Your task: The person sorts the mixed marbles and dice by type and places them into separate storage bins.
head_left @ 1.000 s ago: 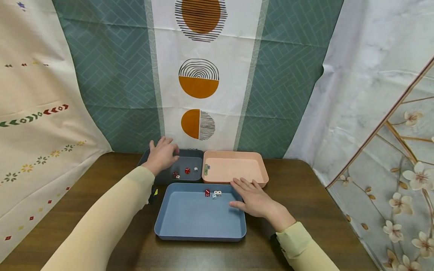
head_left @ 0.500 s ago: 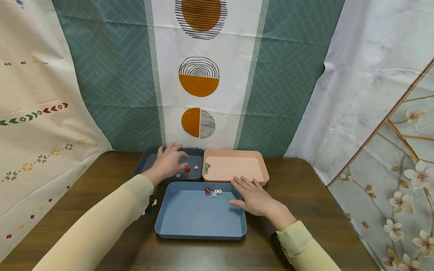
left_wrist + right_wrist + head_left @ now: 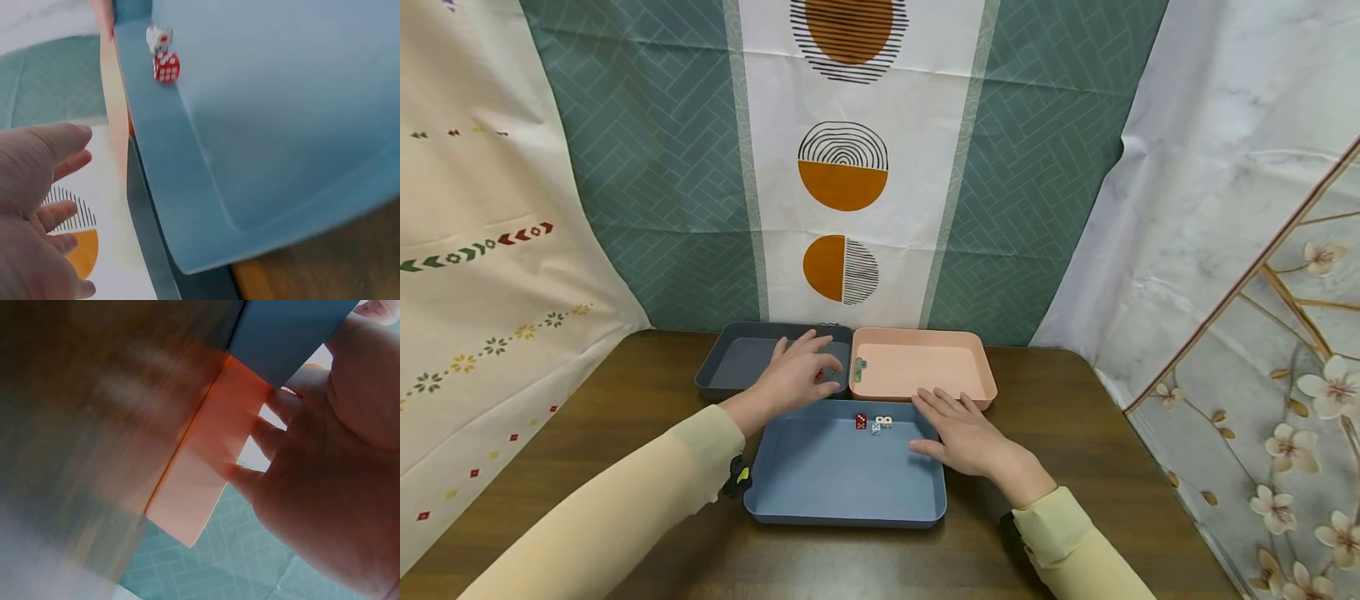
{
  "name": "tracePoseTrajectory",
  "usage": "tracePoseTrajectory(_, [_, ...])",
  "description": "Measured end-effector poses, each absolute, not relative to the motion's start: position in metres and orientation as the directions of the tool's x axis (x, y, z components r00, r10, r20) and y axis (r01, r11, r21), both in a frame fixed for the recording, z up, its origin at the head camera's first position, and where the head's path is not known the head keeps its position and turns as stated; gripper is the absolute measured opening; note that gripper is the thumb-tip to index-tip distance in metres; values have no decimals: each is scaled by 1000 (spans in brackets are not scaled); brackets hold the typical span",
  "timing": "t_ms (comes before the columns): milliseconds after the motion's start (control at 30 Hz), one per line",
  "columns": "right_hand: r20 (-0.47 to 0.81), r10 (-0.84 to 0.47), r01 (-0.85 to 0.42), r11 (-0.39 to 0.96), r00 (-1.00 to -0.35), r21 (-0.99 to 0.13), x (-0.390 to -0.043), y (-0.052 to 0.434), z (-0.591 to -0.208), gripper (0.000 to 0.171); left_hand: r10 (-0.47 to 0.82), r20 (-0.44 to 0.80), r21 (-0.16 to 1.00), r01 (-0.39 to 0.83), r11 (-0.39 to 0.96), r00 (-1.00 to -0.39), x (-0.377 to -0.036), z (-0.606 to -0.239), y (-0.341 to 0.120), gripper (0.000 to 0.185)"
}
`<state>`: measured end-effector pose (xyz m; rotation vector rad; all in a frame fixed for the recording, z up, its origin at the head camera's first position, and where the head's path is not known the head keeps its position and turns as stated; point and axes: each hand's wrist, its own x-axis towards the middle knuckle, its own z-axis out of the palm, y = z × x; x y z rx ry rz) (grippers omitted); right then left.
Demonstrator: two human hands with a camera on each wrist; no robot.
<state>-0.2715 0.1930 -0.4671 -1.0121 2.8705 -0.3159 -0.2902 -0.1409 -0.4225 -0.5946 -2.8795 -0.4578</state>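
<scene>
My left hand (image 3: 797, 371) hovers over the right part of the dark grey tray (image 3: 722, 367), fingers apart and gently bent. Nothing shows between thumb and fingers in the left wrist view. A red die (image 3: 819, 374) in that tray shows just past the hand, which covers other dice there. My right hand (image 3: 964, 437) lies spread at the blue tray's (image 3: 846, 512) back right corner, fingertips at the front rim of the pink tray (image 3: 925, 367). Near the blue tray's back wall lie a red die (image 3: 166, 67) and several white dice (image 3: 880, 423).
Several small translucent green and bluish pieces (image 3: 859, 369) lie at the pink tray's left end. The trays stand close together on a brown wooden table (image 3: 1060, 417). A patterned cloth (image 3: 842, 275) hangs right behind the back trays.
My left hand has moved right and toward me across the dark tray, uncovering its left part and hiding dice. The right hand has stayed in place.
</scene>
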Motion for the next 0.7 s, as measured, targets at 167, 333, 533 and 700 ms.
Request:
tracePoseTrajectory(167, [-7,-623,-606,764,-782,-222,-272,193,-467,86,389,207,273,435,858,-898,-285,-427,-134,27])
tracePoseTrajectory(333, [-6,-620,-604,766,-785,-220,-272,192,-467,86,404,187,289,443,849,-896,-282,-432,-128,28])
tracePoseTrajectory(533, [-9,-618,-603,770,-786,-210,-272,192,-466,85,437,168,302,468,831,-884,-280,-439,-122,24])
tracePoseTrajectory(700, [-16,-616,-601,773,-788,-203,-273,192,-466,85,456,151,312,480,820,-877,-276,-443,-120,24])
